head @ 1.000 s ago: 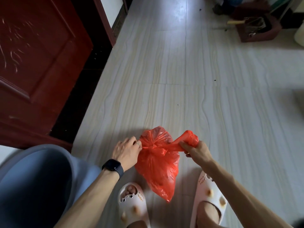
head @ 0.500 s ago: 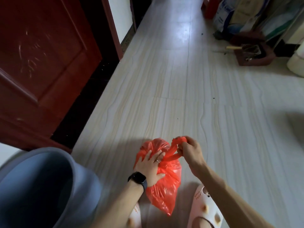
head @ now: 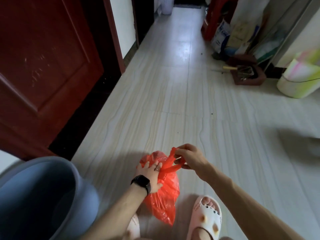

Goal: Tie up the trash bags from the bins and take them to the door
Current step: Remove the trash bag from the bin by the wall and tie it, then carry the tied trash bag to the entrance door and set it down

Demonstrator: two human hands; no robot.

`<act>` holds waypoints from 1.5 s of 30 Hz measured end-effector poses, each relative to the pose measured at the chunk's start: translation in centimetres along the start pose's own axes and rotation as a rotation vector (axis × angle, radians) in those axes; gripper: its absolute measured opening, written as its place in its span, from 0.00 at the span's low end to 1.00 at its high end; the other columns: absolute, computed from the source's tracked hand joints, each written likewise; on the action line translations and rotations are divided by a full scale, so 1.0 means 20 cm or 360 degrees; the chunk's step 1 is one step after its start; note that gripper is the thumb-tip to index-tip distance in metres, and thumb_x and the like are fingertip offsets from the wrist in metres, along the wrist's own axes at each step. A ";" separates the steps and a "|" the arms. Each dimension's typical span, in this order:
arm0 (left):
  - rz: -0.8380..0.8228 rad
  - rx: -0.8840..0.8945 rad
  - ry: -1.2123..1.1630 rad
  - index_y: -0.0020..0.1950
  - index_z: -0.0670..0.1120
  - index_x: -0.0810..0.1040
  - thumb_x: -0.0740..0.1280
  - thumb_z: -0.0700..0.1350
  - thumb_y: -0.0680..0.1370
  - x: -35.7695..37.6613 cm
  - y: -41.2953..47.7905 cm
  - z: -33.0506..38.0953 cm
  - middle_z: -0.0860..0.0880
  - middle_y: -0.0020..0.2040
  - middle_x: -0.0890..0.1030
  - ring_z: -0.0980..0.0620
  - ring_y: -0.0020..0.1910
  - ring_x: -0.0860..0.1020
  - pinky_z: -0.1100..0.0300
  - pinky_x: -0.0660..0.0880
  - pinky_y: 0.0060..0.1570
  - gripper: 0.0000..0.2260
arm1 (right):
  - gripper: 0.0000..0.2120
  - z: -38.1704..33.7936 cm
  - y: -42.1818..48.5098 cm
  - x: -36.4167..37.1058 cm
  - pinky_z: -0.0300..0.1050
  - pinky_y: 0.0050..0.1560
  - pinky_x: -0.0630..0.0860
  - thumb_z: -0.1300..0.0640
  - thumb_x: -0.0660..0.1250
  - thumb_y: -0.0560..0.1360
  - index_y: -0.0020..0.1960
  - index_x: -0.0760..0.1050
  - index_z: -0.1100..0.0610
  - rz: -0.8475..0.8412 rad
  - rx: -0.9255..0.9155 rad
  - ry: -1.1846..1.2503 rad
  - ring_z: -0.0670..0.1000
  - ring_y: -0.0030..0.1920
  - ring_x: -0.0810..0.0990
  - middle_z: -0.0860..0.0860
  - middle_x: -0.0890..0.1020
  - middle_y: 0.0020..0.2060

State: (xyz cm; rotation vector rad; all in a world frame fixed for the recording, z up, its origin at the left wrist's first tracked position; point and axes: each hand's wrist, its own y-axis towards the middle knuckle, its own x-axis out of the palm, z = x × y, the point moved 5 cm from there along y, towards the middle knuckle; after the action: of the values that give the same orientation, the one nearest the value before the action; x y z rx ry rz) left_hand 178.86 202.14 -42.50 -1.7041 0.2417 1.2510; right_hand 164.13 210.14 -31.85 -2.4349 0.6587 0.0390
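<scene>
Open floor [head: 173,94] ahead; grey bin [head: 43,196] crowds left, clutter [head: 245,73] lines right.

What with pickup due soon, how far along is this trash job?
Done: the red bag is out of the grey bin. In hand: the left hand grips its neck while the right hand pulls the handles into a knot. Left: tighten the knot, then carry it away.
</scene>
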 end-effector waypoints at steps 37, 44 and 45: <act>0.0554 -0.0047 -0.0328 0.63 0.57 0.76 0.58 0.53 0.79 -1.16 0.72 -0.28 0.55 0.61 0.80 0.50 0.61 0.77 0.53 0.72 0.58 0.14 | 0.07 -0.69 0.71 -0.32 0.52 0.46 0.80 0.61 0.70 0.71 0.46 0.82 0.51 0.0510 -0.0594 0.0064 0.48 0.39 0.84 0.48 0.87 0.37; 0.0361 0.0101 -0.0291 0.61 0.59 0.77 0.58 0.53 0.79 -1.74 0.60 -0.07 0.57 0.61 0.79 0.52 0.61 0.77 0.54 0.72 0.59 0.14 | 0.07 -1.15 0.46 -0.75 0.47 0.44 0.79 0.56 0.71 0.68 0.45 0.82 0.47 0.0673 -0.0397 0.0128 0.49 0.43 0.85 0.49 0.87 0.40; 0.0357 0.0155 -0.0262 0.61 0.58 0.77 0.58 0.53 0.79 -1.92 0.54 -0.03 0.57 0.61 0.79 0.51 0.61 0.77 0.54 0.73 0.58 0.14 | 0.07 -1.28 0.36 -0.84 0.47 0.44 0.79 0.55 0.71 0.67 0.45 0.82 0.47 0.0713 -0.0362 0.0137 0.49 0.44 0.85 0.48 0.87 0.40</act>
State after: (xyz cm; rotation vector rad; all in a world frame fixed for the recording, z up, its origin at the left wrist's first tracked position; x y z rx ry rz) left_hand 154.85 182.33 -17.36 -1.5122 0.3971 1.5111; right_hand 142.85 198.15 -12.01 -2.4604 1.2896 0.1996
